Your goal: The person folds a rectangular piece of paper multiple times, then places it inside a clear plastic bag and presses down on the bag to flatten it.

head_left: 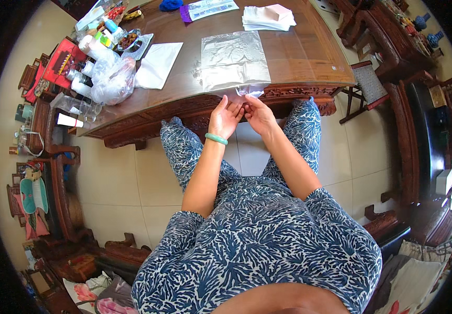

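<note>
Overhanging the front edge of a carved wooden table (pixel 309 57), a crinkled silver foil sheet (pixel 233 57) is spread over the polished top. Just nearer than the foil sheet, the left hand (pixel 226 117) is held palm up, its fingers loosely opened; a green bangle (pixel 216 138) is worn on that wrist. Beside it, close to the foil sheet's near edge, the right hand (pixel 260 118) is turned inward with fingers curled narrow — whether the foil sheet is pinched cannot be told. Left of the foil sheet, a white rectangular sheet (pixel 159 65) is laid, and farther left a clear plastic bag (pixel 113 81) is bunched up. Beyond the foil sheet, a purple-and-white packet (pixel 210 9) is placed — and, to its right, a paper stack (pixel 266 20).
</note>
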Action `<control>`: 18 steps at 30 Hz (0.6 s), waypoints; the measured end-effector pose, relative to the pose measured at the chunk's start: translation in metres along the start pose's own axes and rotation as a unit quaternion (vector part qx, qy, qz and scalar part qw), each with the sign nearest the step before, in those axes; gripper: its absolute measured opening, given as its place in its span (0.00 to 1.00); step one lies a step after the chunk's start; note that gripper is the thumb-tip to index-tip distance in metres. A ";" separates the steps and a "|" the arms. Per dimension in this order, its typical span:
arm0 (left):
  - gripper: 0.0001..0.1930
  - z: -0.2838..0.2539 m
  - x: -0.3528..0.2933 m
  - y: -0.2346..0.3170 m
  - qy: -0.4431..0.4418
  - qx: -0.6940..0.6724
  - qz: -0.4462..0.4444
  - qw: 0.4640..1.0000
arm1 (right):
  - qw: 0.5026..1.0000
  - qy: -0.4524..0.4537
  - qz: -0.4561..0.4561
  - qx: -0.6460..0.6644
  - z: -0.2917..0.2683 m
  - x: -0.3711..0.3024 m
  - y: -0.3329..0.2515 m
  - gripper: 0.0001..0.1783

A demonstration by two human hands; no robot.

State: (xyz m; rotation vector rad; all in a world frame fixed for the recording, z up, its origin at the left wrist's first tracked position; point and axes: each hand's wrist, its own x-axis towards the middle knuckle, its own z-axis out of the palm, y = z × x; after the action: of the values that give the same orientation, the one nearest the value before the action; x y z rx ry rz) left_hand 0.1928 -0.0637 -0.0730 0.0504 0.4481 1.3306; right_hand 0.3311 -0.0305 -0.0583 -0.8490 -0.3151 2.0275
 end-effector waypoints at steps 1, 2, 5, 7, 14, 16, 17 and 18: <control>0.18 -0.003 0.002 0.000 -0.007 -0.015 -0.001 1.000 | 1.000 -0.005 -0.011 -0.010 0.001 -0.002 0.000 0.03; 0.17 0.002 0.000 -0.001 -0.011 -0.009 0.003 1.000 | 1.000 -0.001 -0.006 -0.004 0.000 -0.002 0.000 0.03; 0.14 0.011 -0.003 -0.002 -0.018 0.005 0.010 1.000 | 1.000 -0.023 0.000 -0.003 -0.004 -0.005 0.000 0.04; 0.11 0.011 -0.004 -0.001 -0.012 0.007 0.005 1.000 | 1.000 -0.019 -0.007 0.015 -0.010 -0.003 0.004 0.04; 0.07 -0.007 -0.010 0.000 0.078 0.032 0.156 0.984 | 0.991 0.006 -0.039 0.128 -0.010 -0.011 -0.002 0.09; 0.09 -0.002 -0.019 0.001 0.119 0.114 0.209 0.964 | 0.989 0.040 -0.069 0.128 -0.009 -0.011 -0.009 0.08; 0.10 0.001 -0.023 0.003 0.139 0.155 0.236 0.949 | 0.989 0.032 -0.093 0.112 -0.012 -0.009 -0.011 0.09; 0.14 0.004 -0.024 0.004 0.147 0.178 0.264 0.937 | 0.988 0.024 -0.118 0.095 -0.021 -0.004 -0.012 0.09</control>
State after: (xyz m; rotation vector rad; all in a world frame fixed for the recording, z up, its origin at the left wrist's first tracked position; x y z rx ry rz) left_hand 0.1863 -0.0849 -0.0614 0.2924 0.9774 1.7778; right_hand 0.3542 -0.0292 -0.0660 -0.7056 -0.1813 1.7818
